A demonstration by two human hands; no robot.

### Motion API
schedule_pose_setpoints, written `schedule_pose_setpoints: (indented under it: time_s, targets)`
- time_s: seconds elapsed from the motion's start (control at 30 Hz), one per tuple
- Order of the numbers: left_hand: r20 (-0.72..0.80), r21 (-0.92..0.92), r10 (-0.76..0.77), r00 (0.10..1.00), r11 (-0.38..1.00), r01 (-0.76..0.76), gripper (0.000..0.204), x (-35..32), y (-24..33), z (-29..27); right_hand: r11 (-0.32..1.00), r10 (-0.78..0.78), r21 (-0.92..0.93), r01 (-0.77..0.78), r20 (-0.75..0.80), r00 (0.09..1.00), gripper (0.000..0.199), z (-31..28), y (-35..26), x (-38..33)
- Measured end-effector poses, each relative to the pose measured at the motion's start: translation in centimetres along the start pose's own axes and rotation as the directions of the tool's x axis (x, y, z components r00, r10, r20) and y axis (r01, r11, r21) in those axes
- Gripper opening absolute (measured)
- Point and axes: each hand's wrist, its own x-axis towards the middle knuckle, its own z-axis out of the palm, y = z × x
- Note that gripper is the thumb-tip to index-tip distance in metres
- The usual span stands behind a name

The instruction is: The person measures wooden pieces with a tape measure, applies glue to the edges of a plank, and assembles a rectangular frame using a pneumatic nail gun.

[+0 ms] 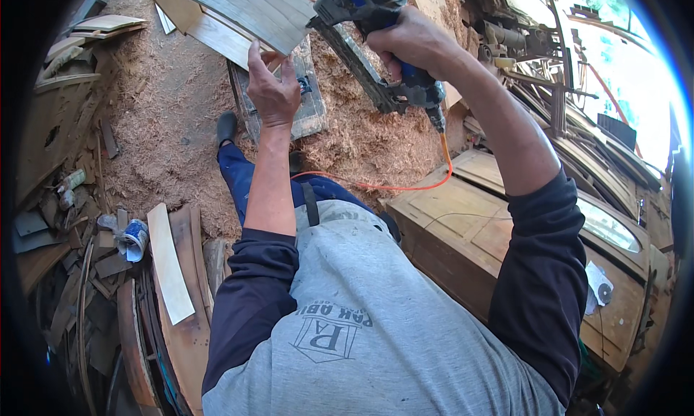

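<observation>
The left hand [271, 91] gripped the lower edge of a pale wooden board [249, 7], fingers [254, 58] curled over it. The right hand [412, 44] was wrapped tight around the handle of a blue-grey nail gun [361, 11], its nose touching the board just right of the left fingers. An orange hose [405, 187] trailed below over sawdust [166, 98].

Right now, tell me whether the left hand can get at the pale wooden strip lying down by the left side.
Probably not without letting go: the left hand is raised, gripping the wooden panel, while the pale strip lies low on the scrap pile, well apart. Nothing covers it.
</observation>
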Motion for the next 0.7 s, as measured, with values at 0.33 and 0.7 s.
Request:
schedule_pose_setpoints:
  time_s: [0.33,0.7]
  targets:
    - [0.136,0.047,0.066,0.989,0.996,-0.073,0.056,1.1,-0.8,-1.6,0.997,-0.055,-0.059,0.056,0.008,0.998,0.020,1.1,-1.2,-1.0]
    - [0.153,-0.022,0.060,0.986,0.998,-0.057,0.058,1.4,-1.3,-1.6,0.999,-0.021,-0.035,0.022,0.022,1.000,0.016,1.3,-1.6,-1.2]
